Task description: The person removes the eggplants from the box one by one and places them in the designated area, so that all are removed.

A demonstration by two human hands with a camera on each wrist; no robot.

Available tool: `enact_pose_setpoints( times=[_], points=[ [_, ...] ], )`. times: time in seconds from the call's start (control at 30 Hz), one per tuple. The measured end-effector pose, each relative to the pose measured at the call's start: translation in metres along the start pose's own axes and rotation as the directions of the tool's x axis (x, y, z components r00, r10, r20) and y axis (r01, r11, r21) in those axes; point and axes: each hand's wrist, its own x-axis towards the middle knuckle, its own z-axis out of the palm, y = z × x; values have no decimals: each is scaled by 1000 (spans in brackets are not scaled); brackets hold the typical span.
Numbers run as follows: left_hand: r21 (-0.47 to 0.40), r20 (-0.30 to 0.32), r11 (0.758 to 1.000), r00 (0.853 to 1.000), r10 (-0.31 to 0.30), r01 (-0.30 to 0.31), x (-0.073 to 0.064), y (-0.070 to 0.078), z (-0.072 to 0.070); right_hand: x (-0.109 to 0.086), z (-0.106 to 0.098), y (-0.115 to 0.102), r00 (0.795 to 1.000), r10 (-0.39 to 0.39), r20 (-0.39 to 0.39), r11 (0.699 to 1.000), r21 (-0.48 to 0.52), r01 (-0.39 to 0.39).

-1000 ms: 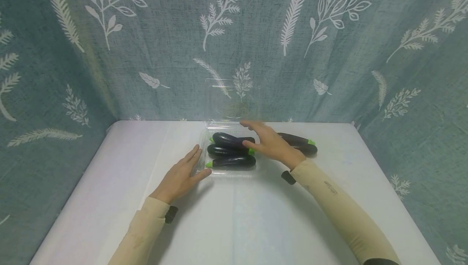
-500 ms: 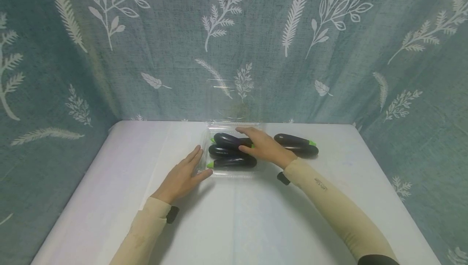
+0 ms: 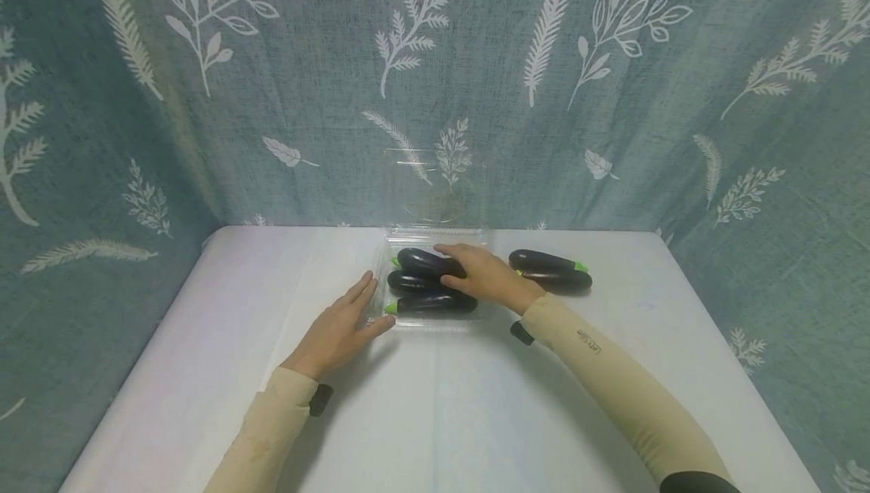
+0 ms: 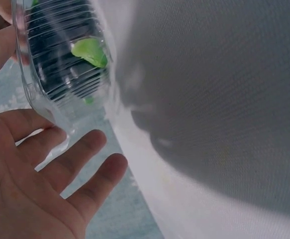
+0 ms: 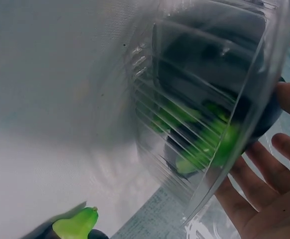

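Box (image 3: 435, 325): clear plastic, on the counter (image 3: 367, 432), mid-way across my head view; I count at least three eggplants (image 3: 435, 303) lying in it, and more may be hidden.
Lid (image 3: 408, 202): raised at the box's 12 o'clock, not yet closed.
Left hand (image 3: 337, 333): at 8 o'clock, fingers spread wide beside the box's left wall, gripping nothing.
Right hand (image 3: 488, 274): reaching over the box from 3 o'clock, thumb and fingers wide apart about the end of the top eggplant (image 3: 421, 260); I can't tell whether it grips.
Loose eggplants (image 3: 559, 282): two, outside at 3 o'clock.
Progress: partway, I'd judge; more eggplants boxed than left out.
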Motion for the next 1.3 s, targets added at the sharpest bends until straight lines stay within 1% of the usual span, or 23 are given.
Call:
enact_pose_setpoints(
  times=[0.13, 0.33, 0.4, 0.6, 0.77, 1.07, 1.2, 1.3],
  points=[
    [-5, -1, 1000, 1000, -1, 1, 0, 0, 1, -1, 0, 0, 1000, -21, 6, 1000, 6, 21],
    [-11, 12, 1000, 1000, -6, 6, -2, 2, 3, -2, 1, 1, 999, -43, 11, 999, -28, 43],
    [-11, 12, 1000, 1000, -4, 5, -2, 2, 2, -2, 1, 1, 999, -49, 8, 998, -25, 49],
    [-10, 6, 1000, 1000, -9, 9, -2, 3, 2, -2, 2, 2, 998, -58, 3, 998, -13, 58],
    [-3, -9, 1000, 1000, -2, 2, -1, 3, 2, -1, 3, 2, 999, -50, 6, 999, -12, 50],
    [-1, -15, 1000, 1000, 7, -7, -1, 3, 0, -1, 4, 7, 998, -55, -44, 999, -1, 55],
    [-2, -12, 1000, 1000, 8, -8, -1, 3, -2, -1, 3, 8, 996, -64, -59, 998, 8, 65],
    [-6, -10, 1000, 1000, 3, -3, -2, 3, -2, -2, 1, 8, 997, -57, -60, 998, 13, 58]
  ],
)
